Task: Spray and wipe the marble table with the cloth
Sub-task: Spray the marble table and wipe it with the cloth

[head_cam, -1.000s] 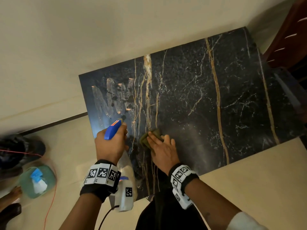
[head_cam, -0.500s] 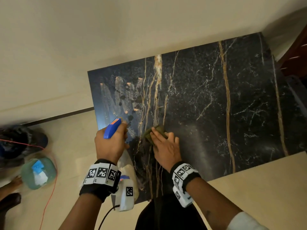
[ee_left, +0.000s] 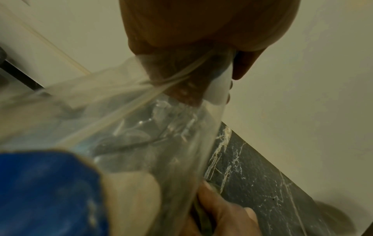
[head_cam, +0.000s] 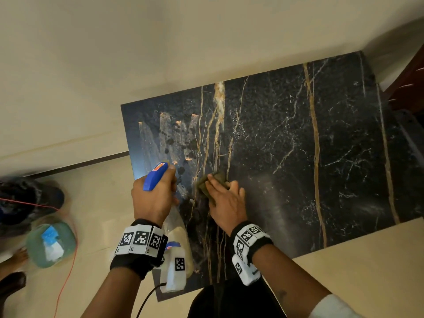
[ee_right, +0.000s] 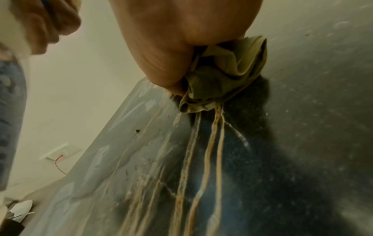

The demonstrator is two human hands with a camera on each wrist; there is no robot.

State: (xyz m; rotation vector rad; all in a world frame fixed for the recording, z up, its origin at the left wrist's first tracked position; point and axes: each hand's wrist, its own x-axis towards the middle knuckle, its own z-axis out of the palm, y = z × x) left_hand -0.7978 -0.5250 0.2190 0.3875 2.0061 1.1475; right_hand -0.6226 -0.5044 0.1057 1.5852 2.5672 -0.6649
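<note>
The black marble table [head_cam: 286,145] has gold veins, with wet smears at its left end. My right hand [head_cam: 226,200] is closed over a bunched olive cloth [head_cam: 214,179] and presses it onto the marble near the front left. In the right wrist view the cloth [ee_right: 226,76] is crumpled under that hand [ee_right: 181,47] on the table [ee_right: 282,143]. My left hand [head_cam: 158,193] grips a clear spray bottle [head_cam: 176,228] by its blue trigger head [head_cam: 156,177], just left of the cloth. The bottle [ee_left: 141,127] fills the left wrist view.
A cream wall runs behind the table. On the floor at the left sit a teal tub [head_cam: 51,244] holding a small bottle, a dark bag [head_cam: 27,200] and a red wire [head_cam: 66,271]. Dark wooden furniture [head_cam: 410,83] stands at the table's right end.
My right hand has slid the cloth slightly farther from me along the gold veins. The left hand has kept the bottle in the same spot. The head view has shifted a little.
</note>
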